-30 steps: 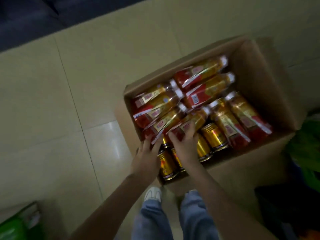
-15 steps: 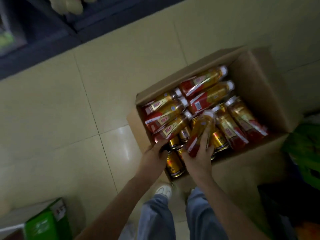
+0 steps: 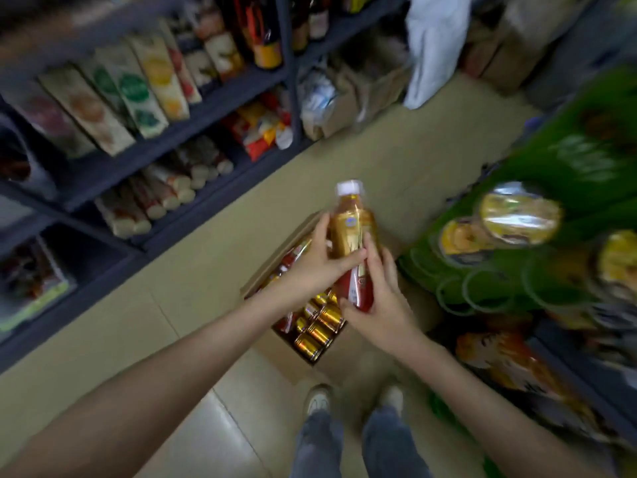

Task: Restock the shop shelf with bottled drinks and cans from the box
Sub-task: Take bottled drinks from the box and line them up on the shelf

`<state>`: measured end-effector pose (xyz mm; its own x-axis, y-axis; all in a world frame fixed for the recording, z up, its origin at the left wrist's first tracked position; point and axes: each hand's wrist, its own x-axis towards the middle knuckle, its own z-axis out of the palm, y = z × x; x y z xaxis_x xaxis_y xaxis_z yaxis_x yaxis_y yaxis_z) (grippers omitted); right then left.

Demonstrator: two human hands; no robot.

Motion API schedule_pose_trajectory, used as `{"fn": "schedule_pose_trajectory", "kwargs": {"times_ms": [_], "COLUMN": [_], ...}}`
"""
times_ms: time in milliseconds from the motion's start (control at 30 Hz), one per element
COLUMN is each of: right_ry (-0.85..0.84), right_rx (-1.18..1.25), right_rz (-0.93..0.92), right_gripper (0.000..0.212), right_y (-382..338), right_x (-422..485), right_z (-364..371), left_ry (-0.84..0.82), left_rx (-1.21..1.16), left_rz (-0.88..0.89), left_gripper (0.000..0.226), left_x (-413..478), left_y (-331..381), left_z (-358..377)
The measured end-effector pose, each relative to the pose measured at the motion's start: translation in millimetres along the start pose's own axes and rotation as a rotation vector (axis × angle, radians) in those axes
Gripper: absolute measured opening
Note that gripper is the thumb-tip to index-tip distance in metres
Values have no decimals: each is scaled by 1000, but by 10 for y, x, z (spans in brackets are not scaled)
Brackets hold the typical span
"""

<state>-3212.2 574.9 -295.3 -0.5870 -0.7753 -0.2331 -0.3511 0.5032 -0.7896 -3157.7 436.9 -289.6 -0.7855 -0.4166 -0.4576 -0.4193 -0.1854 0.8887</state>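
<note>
One amber drink bottle [image 3: 351, 236], lying in the cardboard box [image 3: 324, 370] a moment ago, is now upright above the box. Left hand [image 3: 320, 267] grips its middle, right hand [image 3: 379, 305] its base. It looks ready for the shelf [image 3: 206, 115] beyond the box.

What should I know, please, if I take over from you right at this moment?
Left hand grips the middle of one bottle; right hand holds its lower end.
The bottle is upright, cap up, above the open box on the floor.
Gold cans and more bottles lie in the box.
Done: one bottle lifted out.
Left: set it on the shelf, then the rest of the box.
</note>
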Motion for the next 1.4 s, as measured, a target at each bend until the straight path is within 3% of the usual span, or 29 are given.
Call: {"fn": "schedule_pose_trajectory", "kwargs": {"times_ms": [233,367,500,633,700,867,1033,1167,1300,1400], "right_ry": [91,147,257,458,543,776,1106,1154,1130,1066], "right_rx": [194,514,414,265,235,169,80,73,131,126], "right_rz": [-201,-176,-256,-309,-338,-368,-420,-379,-311,-279], "right_gripper": [110,83,53,58,58,56,41,40,43,36], "right_y": [-508,-528,-503,-444,-438,-459,-413,-367,-315,-297], "right_x": [-1215,-2082,-3104,-4045,-4396,-4913,-5119,-4968,-4571,-4295], "right_z": [-1295,-2176,-3195,-4055,-4378,-5068,-5668,-6156,-6532,-6738], "left_ry": [-92,-165,-280,-498,-542,-277,136,382,380,322], "left_rx": [67,102,204,333,443,517,792,990,1085,1029], "left_rz": [309,508,694,849,940,1248,1575,1600,1551,1616], "left_gripper": [92,82,81,82,71,37,50,58,66,65], "left_x": [-1159,-1838,-2503,-3024,-3214,-3279,-2969,-2583,-2275,-2141], "left_y": [1182,1685,2252,2792,3062,3683,4094,4329,4502,4569], "left_z": [894,1690,2726,3655,3999,4669,5121,5335,5460,5557]}}
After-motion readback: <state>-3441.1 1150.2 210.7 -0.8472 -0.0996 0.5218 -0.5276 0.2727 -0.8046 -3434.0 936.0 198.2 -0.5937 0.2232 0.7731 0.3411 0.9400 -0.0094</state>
